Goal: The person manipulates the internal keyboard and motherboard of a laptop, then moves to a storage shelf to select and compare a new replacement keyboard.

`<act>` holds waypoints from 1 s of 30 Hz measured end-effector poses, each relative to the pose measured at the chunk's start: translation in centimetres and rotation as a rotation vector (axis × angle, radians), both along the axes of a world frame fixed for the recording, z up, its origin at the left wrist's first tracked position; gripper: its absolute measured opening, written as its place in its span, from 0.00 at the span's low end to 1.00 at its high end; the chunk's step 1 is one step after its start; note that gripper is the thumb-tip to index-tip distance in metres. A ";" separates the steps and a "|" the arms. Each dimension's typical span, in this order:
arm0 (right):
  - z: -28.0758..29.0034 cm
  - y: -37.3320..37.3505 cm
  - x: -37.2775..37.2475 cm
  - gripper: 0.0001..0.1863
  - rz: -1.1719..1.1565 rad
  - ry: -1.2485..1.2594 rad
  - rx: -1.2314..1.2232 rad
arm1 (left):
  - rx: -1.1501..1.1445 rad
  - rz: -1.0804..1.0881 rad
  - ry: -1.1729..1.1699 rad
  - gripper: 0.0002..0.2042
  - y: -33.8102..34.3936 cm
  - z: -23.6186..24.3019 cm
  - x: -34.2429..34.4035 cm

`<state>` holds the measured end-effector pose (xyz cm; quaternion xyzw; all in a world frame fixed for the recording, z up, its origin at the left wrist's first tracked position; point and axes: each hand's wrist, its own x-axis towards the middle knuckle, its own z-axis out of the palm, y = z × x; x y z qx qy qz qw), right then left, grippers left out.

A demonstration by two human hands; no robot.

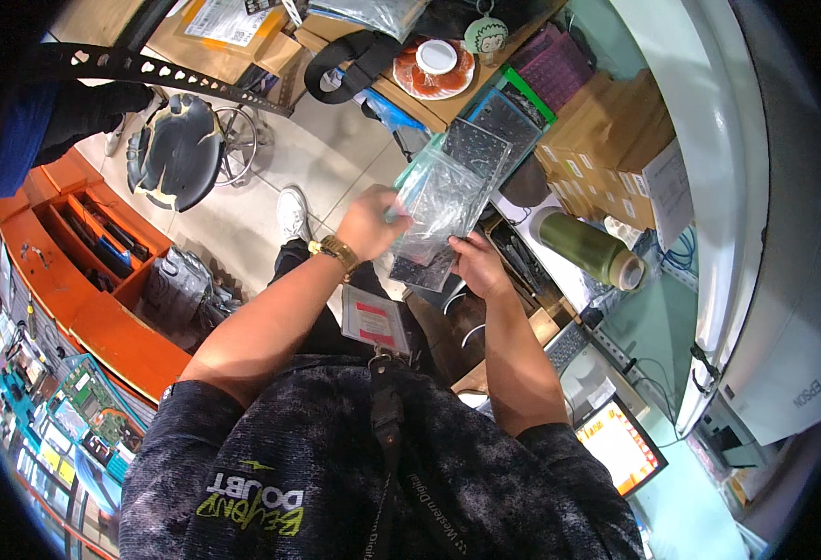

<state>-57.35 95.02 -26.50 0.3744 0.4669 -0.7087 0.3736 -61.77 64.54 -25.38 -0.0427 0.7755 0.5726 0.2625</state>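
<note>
In front of my body, my left hand (370, 224) pinches the left edge of a crinkled clear plastic bag (443, 201). A greenish tint shows along the bag's upper edge. My right hand (480, 266) grips the lower right edge of the same bag, with the thumb on top. Beneath the bag is a dark flat speckled sheet (424, 271), close to the right fingers. What the bag contains, if anything, I cannot make out. Just beyond it lie dark flat panels in clear wrapping (478, 149).
A green bottle (578, 245) and cardboard boxes (606, 140) stand on the right. A plate of orange-red food (429, 70) with a white lid sits at the top. A torn black stool (179, 151) is at upper left. An orange counter (102, 322) runs along the left.
</note>
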 end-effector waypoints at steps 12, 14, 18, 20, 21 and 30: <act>-3.0 -1.9 1.2 0.29 -0.003 0.123 0.360 | -0.153 0.046 0.108 0.09 3.0 2.1 -0.9; -3.7 -1.3 1.8 0.29 -0.045 0.139 0.346 | -0.154 0.081 0.242 0.09 3.0 1.9 -0.5; -2.7 -1.5 1.7 0.32 -0.104 0.041 0.279 | -0.295 0.038 0.362 0.10 4.0 1.5 0.4; -2.1 -2.1 1.6 0.32 -0.151 0.042 0.286 | -0.344 -0.013 0.329 0.16 4.5 1.5 0.4; -1.8 -2.4 1.5 0.33 -0.191 0.051 0.283 | -0.341 -0.010 0.329 0.16 4.8 1.7 0.4; -1.5 -2.7 1.3 0.32 -0.127 0.281 0.290 | -0.205 0.137 0.228 0.28 6.7 1.6 0.4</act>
